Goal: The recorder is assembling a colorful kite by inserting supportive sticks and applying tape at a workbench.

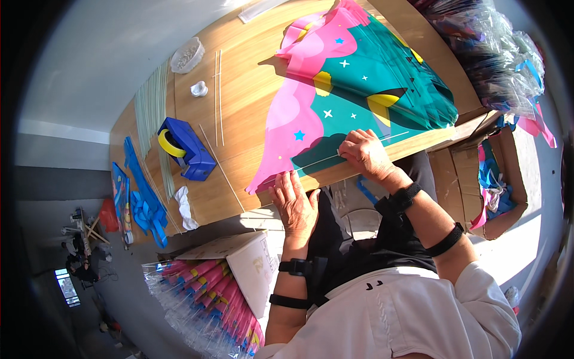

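Observation:
A thin printed fabric sheet [305, 128], pink and green with stars and yellow shapes, hangs over the table's near edge. It looks like a kite sail and is bunched in folds toward the far right. Along its near edge runs a thin white line [388, 139]; I cannot tell whether it is a rod or a seam. My left hand [294, 203] lies on the sheet's near left corner, fingers stretched out flat. To its right, my right hand [366, 157] has curled fingers closed on the near edge; the fingertips are partly hidden.
Left on the wooden table [251, 72] are a blue tape dispenser [190, 152], thin rods [218, 102], a white bowl [187, 55] and blue ribbon strips [146, 203]. Bundled plastic-wrapped pieces [206, 293] sit below left. An open cardboard box [451, 185] stands at right.

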`<state>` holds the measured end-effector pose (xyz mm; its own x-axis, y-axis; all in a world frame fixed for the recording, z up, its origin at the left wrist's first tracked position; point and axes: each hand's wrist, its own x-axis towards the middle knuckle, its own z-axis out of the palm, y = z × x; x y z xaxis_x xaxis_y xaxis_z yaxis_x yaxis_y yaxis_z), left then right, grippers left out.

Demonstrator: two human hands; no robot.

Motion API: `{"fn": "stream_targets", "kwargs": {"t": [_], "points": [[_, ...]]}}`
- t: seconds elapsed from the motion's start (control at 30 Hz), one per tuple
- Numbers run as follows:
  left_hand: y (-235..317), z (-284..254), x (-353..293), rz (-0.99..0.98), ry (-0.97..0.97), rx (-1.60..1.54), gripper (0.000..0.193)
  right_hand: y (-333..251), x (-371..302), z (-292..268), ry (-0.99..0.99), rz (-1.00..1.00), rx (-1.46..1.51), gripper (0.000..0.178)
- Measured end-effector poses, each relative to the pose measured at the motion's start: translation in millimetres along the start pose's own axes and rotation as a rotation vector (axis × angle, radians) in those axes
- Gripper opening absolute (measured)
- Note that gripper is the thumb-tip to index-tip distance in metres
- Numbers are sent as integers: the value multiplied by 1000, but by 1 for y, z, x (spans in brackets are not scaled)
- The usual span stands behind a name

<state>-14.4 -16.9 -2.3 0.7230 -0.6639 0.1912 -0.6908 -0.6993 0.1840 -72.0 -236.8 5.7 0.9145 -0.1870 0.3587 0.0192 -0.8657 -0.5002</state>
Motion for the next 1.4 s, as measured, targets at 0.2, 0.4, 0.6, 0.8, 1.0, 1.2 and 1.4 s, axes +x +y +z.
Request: {"fn": "stream_targets", "kwargs": {"t": [0.2, 0.4, 0.6, 0.8, 1.0, 1.2, 1.4], "points": [[1, 0, 0, -2, -6, -13, 72, -2, 0, 1, -12, 2, 3, 4], [0, -2, 0, 10, -7, -21, 72, -4, -3, 3, 47, 8, 50, 4], [2, -4, 2, 19, 4, -38, 70, 2, -5, 6, 84, 18, 98, 4], [-3, 1, 0, 39, 4, 20, 70, -2, -5, 7, 92, 45, 98, 3], [4, -13, 5, 50, 11, -1, 61, 1, -6, 7, 94, 62, 128, 4], [-2, -21, 7, 22, -20, -6, 54, 0, -3, 7, 74, 70, 124, 5], [-48, -40, 0, -191, 203, -49, 36, 2, -4, 6, 34, 85, 131, 5]]}}
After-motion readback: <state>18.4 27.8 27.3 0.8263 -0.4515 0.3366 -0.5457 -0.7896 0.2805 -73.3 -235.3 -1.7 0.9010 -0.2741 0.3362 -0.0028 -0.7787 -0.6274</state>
